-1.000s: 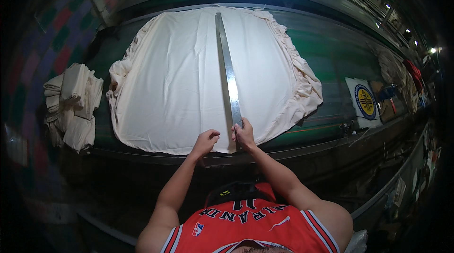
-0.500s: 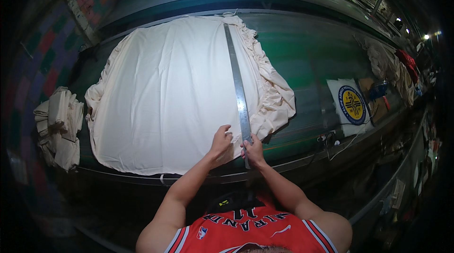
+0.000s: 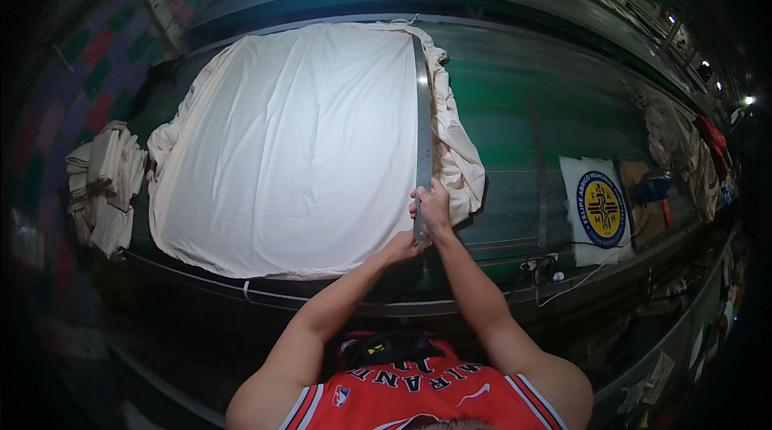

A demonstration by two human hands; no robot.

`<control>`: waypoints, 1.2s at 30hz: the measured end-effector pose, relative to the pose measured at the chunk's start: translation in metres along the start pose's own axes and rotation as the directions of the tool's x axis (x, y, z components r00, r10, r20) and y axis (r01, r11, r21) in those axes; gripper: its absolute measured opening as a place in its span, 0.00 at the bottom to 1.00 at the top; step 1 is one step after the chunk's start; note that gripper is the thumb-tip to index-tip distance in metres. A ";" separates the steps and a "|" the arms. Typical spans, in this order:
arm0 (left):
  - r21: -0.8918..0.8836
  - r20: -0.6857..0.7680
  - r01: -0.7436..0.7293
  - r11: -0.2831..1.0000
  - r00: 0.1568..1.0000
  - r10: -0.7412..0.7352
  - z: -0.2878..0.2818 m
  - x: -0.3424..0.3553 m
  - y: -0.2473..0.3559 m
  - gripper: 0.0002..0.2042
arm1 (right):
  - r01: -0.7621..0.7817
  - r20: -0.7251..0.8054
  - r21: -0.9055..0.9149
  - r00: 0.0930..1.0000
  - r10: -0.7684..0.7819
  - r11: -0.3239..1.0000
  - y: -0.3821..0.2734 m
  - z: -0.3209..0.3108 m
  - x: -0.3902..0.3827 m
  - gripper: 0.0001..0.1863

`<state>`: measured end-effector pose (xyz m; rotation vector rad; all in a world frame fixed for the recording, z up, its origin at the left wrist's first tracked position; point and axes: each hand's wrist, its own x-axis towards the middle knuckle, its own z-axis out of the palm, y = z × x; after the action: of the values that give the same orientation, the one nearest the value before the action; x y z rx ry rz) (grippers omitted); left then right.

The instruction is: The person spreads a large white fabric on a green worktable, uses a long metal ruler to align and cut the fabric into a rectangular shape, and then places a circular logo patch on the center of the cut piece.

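Note:
A large cream cloth (image 3: 289,140) is spread over the green table, lightly creased, with its left side gathered. Along its right side lies a long metal ruler (image 3: 423,124), running from the far edge toward me. My right hand (image 3: 435,210) grips the ruler near its near end, fingers wrapped over the left edge. Just below, my left hand (image 3: 402,247) is closed at the cloth's near edge beside the ruler's end; what its fingers hold is hidden. Right of the ruler, loose cloth is bunched in folds.
Folded cream cloths (image 3: 108,185) are stacked at the table's left end. On the right lie a white sheet with a round blue-and-yellow emblem (image 3: 599,209), a cable (image 3: 575,289) and brown cardboard (image 3: 641,209). More crumpled fabric (image 3: 683,148) sits at the far right.
The ruler has shifted right and straightened, now lying along the bunched folds. My right hand has moved away from me along it. My left hand has moved right and closed near the ruler's end.

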<state>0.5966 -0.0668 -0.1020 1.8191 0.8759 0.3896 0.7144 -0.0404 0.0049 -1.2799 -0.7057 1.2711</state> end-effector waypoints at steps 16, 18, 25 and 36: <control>0.073 -0.055 -0.092 0.993 0.994 0.096 0.015 -0.002 -0.036 0.11 | 0.061 0.040 -0.273 0.998 -0.052 0.960 0.021 -0.004 -0.036 0.15; 0.176 -0.039 -0.005 0.984 0.999 0.012 0.009 -0.006 -0.016 0.12 | 0.063 0.040 -0.232 0.998 -0.055 0.971 0.010 -0.001 -0.016 0.15; 0.061 -0.126 0.060 0.996 0.991 -0.052 0.005 -0.019 0.022 0.15 | 0.024 0.023 -0.072 0.999 -0.023 0.997 -0.010 0.006 0.029 0.10; 0.233 -0.015 -0.035 0.972 0.999 0.039 0.028 -0.013 -0.037 0.13 | -0.062 0.027 -0.357 0.997 0.076 0.932 0.017 0.007 -0.037 0.22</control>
<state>0.5911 -0.0874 -0.1448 2.0528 0.9336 0.3394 0.6941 -0.0759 0.0000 -1.5873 -0.9592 1.2652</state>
